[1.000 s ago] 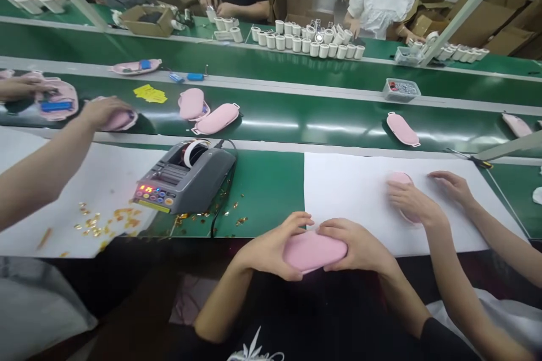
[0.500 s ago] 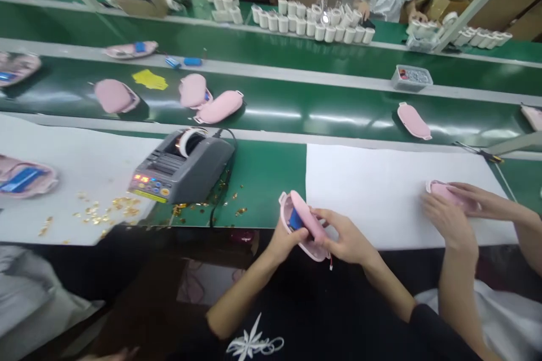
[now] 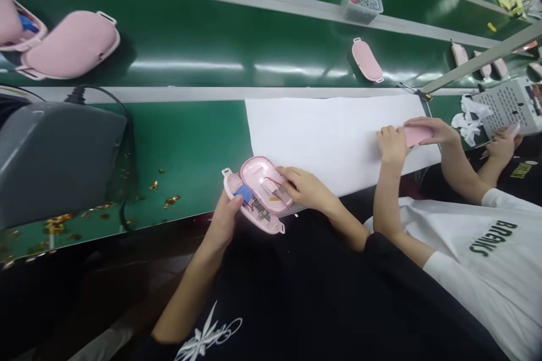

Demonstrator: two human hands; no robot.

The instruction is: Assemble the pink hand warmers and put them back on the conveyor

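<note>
A pink case [image 3: 257, 194] is opened out between two hands at the near edge of the desk [image 3: 190, 149].
The left hand [image 3: 222, 217] grips the lower shell [image 3: 232, 182], thumb over the rim by a blue block [image 3: 243, 193]; the right hand [image 3: 308, 187] has its fingers closed on the cover [image 3: 255, 174] at its right side. Both hollows face up, apparently to keep the insides in sight, and the halves sit close, perhaps to spare the thin wires [image 3: 275, 182]. The shells look like smooth, hard plastic, rounded ovals, the lower one with slotted end tabs; the white sheet [image 3: 313, 130] behind is flat and matte.
</note>
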